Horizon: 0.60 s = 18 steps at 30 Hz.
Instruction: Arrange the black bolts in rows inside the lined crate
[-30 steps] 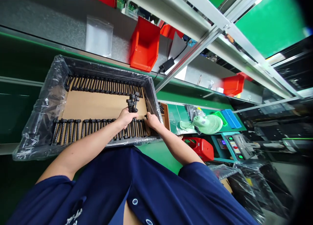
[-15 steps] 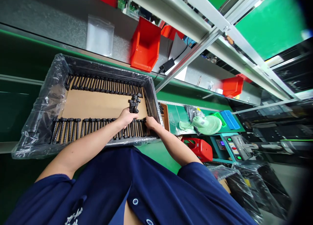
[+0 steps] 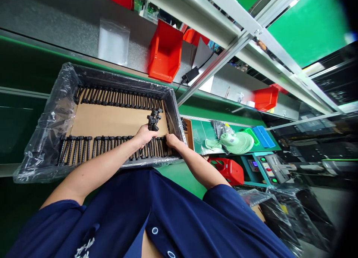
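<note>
We found a bunch of black knob-headed rods (image 3: pixel 153 120) held over the right part of a tray.
We noted the left hand (image 3: pixel 144 135) gripped around the bunch, knobs uppermost; the right hand (image 3: pixel 172 140) had its fingers drawn in at the right end of the near row of rods (image 3: pixel 104 142), though we could not tell whether it pinched one. We saw a far row of rods (image 3: pixel 120 97) across bare cardboard (image 3: pixel 112 118) inside the plastic-wrapped tray (image 3: pixel 46 138). Beyond, we recorded a red bin (image 3: pixel 165 50) on a shelf (image 3: pixel 140 37); to the right, a pale green fan (image 3: pixel 237 142) on the green tabletop (image 3: pixel 200 127).
</note>
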Each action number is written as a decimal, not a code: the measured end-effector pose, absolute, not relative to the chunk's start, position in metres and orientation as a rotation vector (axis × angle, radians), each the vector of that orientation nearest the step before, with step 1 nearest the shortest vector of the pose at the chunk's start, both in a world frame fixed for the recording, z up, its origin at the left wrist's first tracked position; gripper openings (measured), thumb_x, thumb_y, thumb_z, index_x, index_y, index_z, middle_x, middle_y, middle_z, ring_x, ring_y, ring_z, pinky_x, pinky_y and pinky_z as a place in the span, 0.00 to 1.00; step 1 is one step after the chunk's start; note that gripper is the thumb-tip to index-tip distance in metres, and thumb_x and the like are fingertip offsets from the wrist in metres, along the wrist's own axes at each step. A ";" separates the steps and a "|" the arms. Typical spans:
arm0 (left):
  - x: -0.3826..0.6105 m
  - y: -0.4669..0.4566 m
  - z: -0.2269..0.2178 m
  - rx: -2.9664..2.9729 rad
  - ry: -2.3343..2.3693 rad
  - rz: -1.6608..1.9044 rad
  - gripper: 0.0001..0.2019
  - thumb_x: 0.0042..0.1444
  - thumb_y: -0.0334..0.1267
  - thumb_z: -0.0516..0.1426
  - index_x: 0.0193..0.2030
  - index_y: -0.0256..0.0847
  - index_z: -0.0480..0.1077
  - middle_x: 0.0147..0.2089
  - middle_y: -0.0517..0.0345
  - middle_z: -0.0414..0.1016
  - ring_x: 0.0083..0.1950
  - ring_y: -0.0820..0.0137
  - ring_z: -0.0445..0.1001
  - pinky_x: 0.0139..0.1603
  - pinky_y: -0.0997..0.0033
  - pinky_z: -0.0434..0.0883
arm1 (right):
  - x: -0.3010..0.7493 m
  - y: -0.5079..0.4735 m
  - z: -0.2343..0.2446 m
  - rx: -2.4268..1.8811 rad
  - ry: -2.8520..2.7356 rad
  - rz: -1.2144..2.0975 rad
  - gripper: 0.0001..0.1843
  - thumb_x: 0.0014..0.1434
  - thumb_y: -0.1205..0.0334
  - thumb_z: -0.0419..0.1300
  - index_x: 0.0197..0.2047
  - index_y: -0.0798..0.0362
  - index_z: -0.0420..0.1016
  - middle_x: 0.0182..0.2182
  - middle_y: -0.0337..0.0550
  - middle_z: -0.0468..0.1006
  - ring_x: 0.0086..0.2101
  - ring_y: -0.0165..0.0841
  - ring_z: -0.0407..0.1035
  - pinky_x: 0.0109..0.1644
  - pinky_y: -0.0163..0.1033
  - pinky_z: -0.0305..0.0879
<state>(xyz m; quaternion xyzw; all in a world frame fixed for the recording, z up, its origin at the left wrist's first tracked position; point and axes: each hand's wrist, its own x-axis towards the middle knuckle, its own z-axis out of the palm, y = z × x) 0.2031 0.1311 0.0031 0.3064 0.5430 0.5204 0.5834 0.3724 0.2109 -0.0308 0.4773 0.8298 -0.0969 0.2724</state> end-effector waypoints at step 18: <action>0.207 0.126 0.011 0.851 1.078 1.124 0.08 0.38 0.32 0.63 0.29 0.37 0.72 0.24 0.61 0.71 0.27 0.72 0.68 0.35 0.68 0.65 | 0.353 0.184 0.008 1.595 1.822 -2.836 0.20 0.48 0.47 0.68 0.35 0.52 0.70 0.33 0.40 0.77 0.32 0.30 0.71 0.36 0.36 0.69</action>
